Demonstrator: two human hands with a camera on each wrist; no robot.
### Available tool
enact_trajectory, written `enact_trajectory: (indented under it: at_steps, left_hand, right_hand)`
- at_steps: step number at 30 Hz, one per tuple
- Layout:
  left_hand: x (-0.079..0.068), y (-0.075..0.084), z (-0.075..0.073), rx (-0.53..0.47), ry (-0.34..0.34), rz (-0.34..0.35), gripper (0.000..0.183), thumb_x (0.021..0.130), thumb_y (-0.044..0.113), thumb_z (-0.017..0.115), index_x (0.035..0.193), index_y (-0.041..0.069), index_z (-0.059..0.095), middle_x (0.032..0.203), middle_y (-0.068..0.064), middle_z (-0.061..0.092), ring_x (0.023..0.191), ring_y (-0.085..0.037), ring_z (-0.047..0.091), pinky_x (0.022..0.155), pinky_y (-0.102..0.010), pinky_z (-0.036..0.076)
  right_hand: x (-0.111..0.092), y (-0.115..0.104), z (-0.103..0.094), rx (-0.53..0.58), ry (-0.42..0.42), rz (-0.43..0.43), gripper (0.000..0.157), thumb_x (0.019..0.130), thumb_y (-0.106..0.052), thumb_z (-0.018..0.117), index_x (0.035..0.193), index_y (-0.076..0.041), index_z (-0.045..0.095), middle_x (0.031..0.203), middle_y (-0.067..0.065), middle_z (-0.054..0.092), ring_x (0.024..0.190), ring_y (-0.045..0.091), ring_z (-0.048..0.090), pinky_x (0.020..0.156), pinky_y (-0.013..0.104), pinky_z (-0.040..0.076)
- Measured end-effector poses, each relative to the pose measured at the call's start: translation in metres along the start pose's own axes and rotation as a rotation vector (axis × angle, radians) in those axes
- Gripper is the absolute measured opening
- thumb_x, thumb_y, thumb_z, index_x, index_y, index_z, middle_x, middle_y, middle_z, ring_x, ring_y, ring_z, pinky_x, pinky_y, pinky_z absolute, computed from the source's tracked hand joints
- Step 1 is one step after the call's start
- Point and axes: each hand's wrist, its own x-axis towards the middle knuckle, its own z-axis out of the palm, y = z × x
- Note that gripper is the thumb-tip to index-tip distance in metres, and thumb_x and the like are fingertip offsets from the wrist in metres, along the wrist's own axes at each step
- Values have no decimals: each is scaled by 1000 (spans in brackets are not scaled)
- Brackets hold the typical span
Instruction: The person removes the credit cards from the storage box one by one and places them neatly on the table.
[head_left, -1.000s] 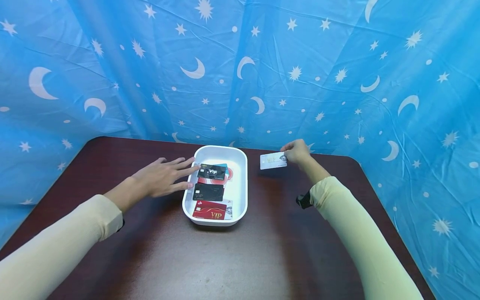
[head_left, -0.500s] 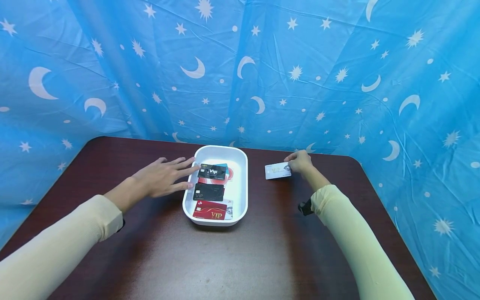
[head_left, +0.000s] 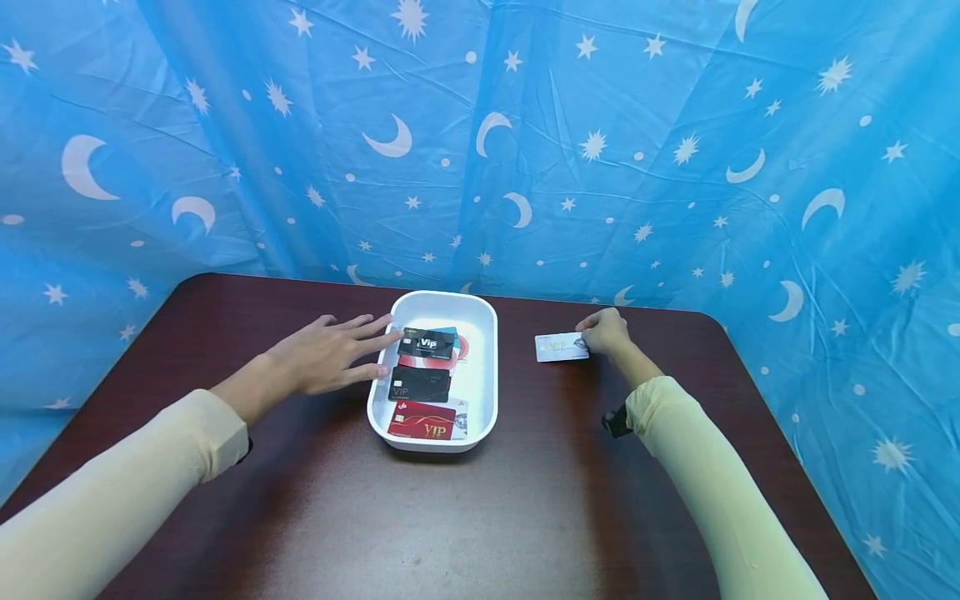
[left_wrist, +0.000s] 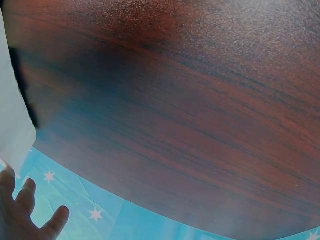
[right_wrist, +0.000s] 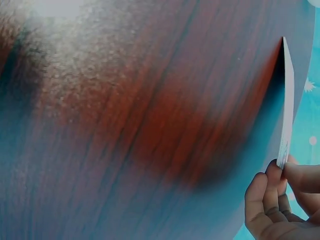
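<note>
My right hand (head_left: 606, 332) pinches a silver-white VIP card (head_left: 561, 347) at its right end, to the right of the white tray (head_left: 488, 367). In the right wrist view the card (right_wrist: 288, 105) shows nearly edge-on between thumb and fingers; whether it touches the table I cannot tell. With fingers spread and straight, my left hand (head_left: 322, 358) rests at the tray's left rim. Inside the tray lie a black Vip card (head_left: 427, 343), a plain black VIP card (head_left: 420, 385) and a red VIP card (head_left: 422, 420), each overlapping other cards partly hidden beneath.
The dark wood table (head_left: 450, 533) has a rounded far edge close behind the tray. A blue curtain (head_left: 450, 150) with moons and stars hangs behind and along both sides. A black strap (head_left: 617, 422) shows under the right sleeve.
My right hand has moved slightly right and down toward the table, carrying the silver-white card with it. The left hand and the tray have stayed in place.
</note>
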Motion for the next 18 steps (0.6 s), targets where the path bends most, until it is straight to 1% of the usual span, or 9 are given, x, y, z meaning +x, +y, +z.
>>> enact_trajectory:
  at_steps: [4, 7, 10, 13, 16, 18]
  left_hand:
    - [1, 0, 0, -4, -3, -4, 69, 100, 58, 45, 157, 21, 33, 162, -12, 27, 145, -40, 30, 108, -69, 29]
    - [1, -1, 1, -10, -9, -6, 68, 100, 58, 45, 157, 22, 33, 163, -11, 26, 145, -40, 31, 108, -69, 29]
    - [2, 0, 1, -9, -10, -3, 68, 100, 58, 45, 157, 22, 33, 163, -11, 26, 145, -40, 31, 108, -69, 29]
    - [1, 0, 0, -8, -15, -9, 69, 100, 58, 45, 157, 22, 32, 163, -11, 26, 145, -40, 31, 108, -68, 29]
    - [0, 0, 0, -6, -18, -11, 69, 100, 58, 45, 157, 22, 32, 163, -11, 25, 145, -40, 31, 108, -69, 29]
    - [0, 0, -1, -8, -18, -11, 69, 100, 58, 45, 157, 22, 32, 163, -11, 25, 145, -40, 31, 108, -69, 29]
  right_hand:
    - [0, 3, 3, 14, 14, -9, 21, 93, 4, 53, 104, 4, 71, 126, 23, 56, 126, 37, 39, 97, 46, 46]
    - [-1, 5, 5, 14, 19, -20, 19, 94, 3, 53, 104, 5, 70, 123, 24, 57, 125, 38, 40, 95, 46, 48]
    - [-2, 5, 6, 2, 16, -22, 16, 96, 0, 55, 103, 5, 69, 117, 22, 59, 116, 35, 46, 87, 41, 52]
    - [-2, 4, 5, 2, 11, -19, 14, 97, -4, 57, 101, 4, 68, 113, 21, 60, 103, 31, 53, 77, 35, 54]
    - [-3, 2, 4, -2, 10, -14, 14, 97, -6, 58, 99, 3, 68, 107, 18, 62, 91, 26, 56, 70, 30, 53]
    - [-4, 2, 3, -5, 12, -15, 14, 97, -7, 58, 98, 3, 68, 100, 16, 64, 85, 24, 57, 68, 29, 52]
